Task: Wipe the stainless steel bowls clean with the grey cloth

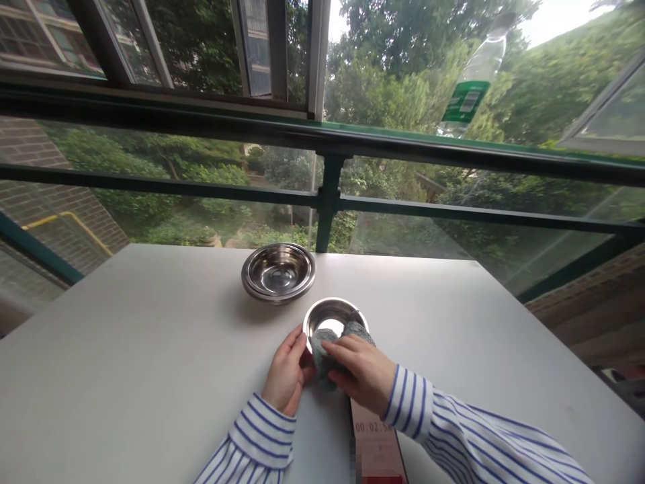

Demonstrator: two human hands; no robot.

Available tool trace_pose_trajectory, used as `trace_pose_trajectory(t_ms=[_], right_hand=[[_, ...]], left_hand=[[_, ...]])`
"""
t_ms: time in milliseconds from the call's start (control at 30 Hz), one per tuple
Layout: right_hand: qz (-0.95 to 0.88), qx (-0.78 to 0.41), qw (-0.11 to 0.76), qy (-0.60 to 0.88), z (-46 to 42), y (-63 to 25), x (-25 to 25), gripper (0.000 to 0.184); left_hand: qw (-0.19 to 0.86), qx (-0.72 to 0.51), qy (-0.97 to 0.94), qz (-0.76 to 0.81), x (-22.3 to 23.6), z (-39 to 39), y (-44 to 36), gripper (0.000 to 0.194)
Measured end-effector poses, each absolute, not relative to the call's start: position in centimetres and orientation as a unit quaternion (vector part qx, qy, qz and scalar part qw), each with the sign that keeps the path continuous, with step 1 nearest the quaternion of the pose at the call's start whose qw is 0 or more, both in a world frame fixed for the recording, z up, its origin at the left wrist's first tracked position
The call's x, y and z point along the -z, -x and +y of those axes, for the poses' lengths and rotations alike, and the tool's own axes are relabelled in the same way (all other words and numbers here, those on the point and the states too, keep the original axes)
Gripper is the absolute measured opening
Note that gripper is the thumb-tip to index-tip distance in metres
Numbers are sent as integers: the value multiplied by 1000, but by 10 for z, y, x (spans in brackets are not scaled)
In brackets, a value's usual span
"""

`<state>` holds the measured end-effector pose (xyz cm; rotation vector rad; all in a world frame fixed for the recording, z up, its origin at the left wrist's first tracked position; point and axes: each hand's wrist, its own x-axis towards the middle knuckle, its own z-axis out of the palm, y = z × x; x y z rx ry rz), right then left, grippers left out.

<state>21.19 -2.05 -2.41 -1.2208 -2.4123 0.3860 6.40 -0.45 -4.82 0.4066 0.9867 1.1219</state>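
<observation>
A small steel bowl (pixel 330 316) stands on the white table (pixel 151 363) just in front of me. My left hand (pixel 286 373) curls against the bowl's near left side and steadies it. My right hand (pixel 361 371) presses a grey cloth (pixel 322 349) over the bowl's near rim, fingers closed on the cloth. A stack of larger steel bowls (pixel 278 272) sits a little farther back and to the left, apart from both hands.
A phone showing a timer (pixel 375 444) lies on the table under my right forearm. Beyond the table's far edge runs a green railing (pixel 327 195) with glass panes. A plastic bottle (pixel 476 74) stands on the rail at upper right.
</observation>
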Motion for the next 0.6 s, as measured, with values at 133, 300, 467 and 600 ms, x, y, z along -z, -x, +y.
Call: trace_pose_trajectory(t_ms=[133,300,467,600], right_hand=[[-875,-96,229,416,-20,-189,31,30],[-905,5,176,387,-23,-196,34,30],[-921,64,140,359,-27,-223,34,30],[-922,74,166,343,-29,-207,39,33]], left_hand=[[717,-529,-177,418,50,-4,-64,32],[685,-544,-187,448,49,-1,-61,30],[674,-537,-212,461,47,0,-61,35],[652,-543,-243,470,50,0,-60,35]])
